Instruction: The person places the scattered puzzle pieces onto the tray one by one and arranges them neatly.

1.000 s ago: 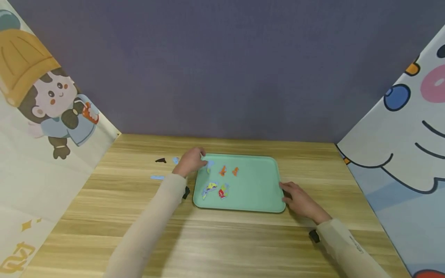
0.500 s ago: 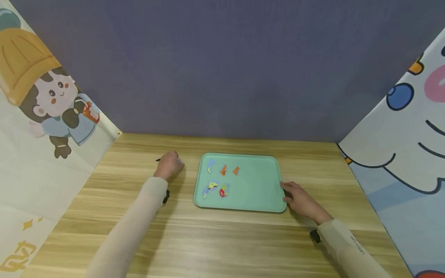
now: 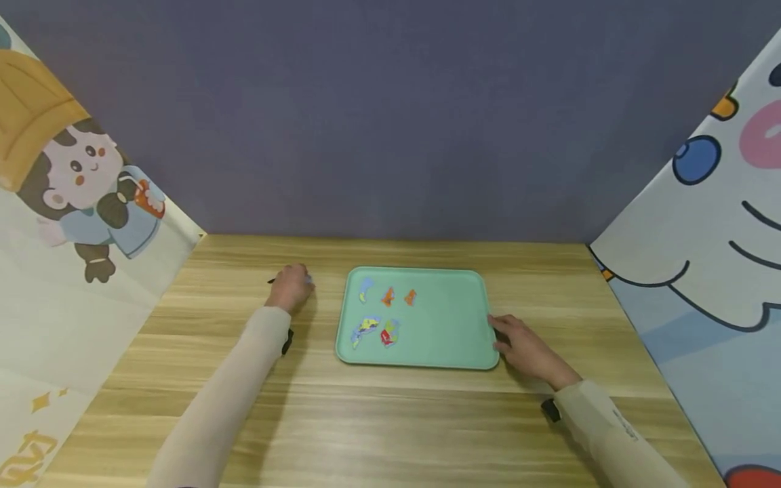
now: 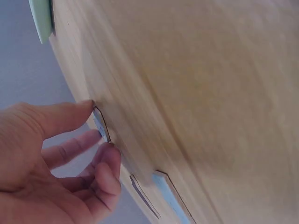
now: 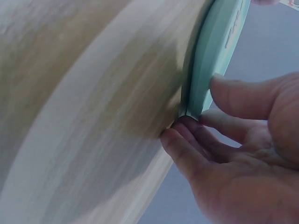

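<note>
The left hand (image 3: 290, 289) pinches a blue piece (image 4: 101, 125) on the desk (image 3: 390, 427), how firmly I can't tell; best lifted by its edges, right hand (image 3: 527, 350) clamped on the tray (image 3: 442, 325).

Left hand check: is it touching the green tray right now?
Apart. The head view shows a strip of wooden tabletop between the left hand and the green tray.
</note>
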`<state>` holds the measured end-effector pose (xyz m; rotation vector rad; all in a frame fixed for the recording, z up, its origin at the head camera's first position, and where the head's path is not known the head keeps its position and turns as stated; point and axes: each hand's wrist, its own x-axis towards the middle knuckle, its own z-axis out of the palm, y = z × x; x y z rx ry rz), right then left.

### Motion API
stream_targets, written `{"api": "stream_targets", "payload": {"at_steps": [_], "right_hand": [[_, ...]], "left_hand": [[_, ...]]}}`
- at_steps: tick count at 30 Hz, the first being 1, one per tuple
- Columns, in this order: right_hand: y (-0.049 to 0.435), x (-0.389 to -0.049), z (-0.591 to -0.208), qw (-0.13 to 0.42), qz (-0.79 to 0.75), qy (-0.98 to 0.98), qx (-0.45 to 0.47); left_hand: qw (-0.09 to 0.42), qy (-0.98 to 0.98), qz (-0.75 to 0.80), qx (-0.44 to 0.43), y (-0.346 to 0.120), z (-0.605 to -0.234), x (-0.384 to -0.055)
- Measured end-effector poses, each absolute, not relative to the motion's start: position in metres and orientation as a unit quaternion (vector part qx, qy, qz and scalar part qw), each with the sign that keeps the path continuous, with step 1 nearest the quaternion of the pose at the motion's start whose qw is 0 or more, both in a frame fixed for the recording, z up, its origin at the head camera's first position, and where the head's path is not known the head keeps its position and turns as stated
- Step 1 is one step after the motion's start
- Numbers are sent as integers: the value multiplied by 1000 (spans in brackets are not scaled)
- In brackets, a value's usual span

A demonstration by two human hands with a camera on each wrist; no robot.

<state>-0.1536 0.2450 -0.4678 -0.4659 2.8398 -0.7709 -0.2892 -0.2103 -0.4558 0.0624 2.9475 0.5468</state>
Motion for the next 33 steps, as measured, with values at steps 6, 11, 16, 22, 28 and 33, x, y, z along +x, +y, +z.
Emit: {"api": "stream_targets", "payload": {"at_steps": [6,11,16,22,28,33], "right_hand": [[245,-154,-467,82,-255,951,-155],[245,-154,-467,82,-255,951,-154],[245,-154,-468,82,-256,951,-153],[245,-153,-469,87,-258,951,-145],[245,-153,-468,86,-258,951,-143],[244,-153,-468,88,-257,952,-143]], "left_hand": [[83,977,192,34,-210,-457,-291],[86,973,215,25,-211,-458,-291],[73,969,236,27,-214,-460,-290],[40,954,290,68,-214,-457,-284],[-7,927,345,146,-205,-449,-273],[-35,909,360,209,-198,-449,-268]]}}
